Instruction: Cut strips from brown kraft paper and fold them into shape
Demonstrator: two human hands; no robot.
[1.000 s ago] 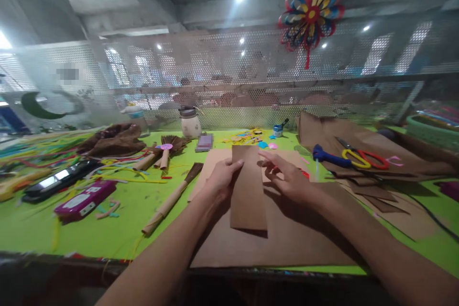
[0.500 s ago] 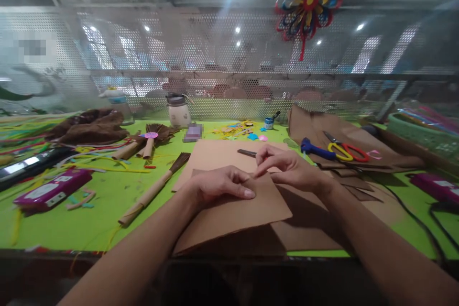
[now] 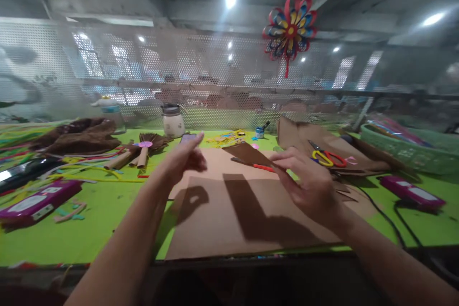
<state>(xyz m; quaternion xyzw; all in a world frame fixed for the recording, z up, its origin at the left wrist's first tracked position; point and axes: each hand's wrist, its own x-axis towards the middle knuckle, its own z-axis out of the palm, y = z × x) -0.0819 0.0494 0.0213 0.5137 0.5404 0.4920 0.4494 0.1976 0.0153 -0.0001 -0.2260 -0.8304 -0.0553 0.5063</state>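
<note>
Pinching one end of a brown paper strip [image 3: 247, 154] between thumb and fingertips, the right hand [image 3: 310, 184] holds it lifted and tilted above the big brown sheet [image 3: 222, 220]. That sheet lies flat on the green table [image 3: 107, 210], and the strip's shadow falls across it. The left hand [image 3: 181, 161] hovers in the air just left of the strip, fingers loosely curled and half open, gripping nothing. Scissors [image 3: 324, 158] lie on more brown paper beyond the right hand.
</note>
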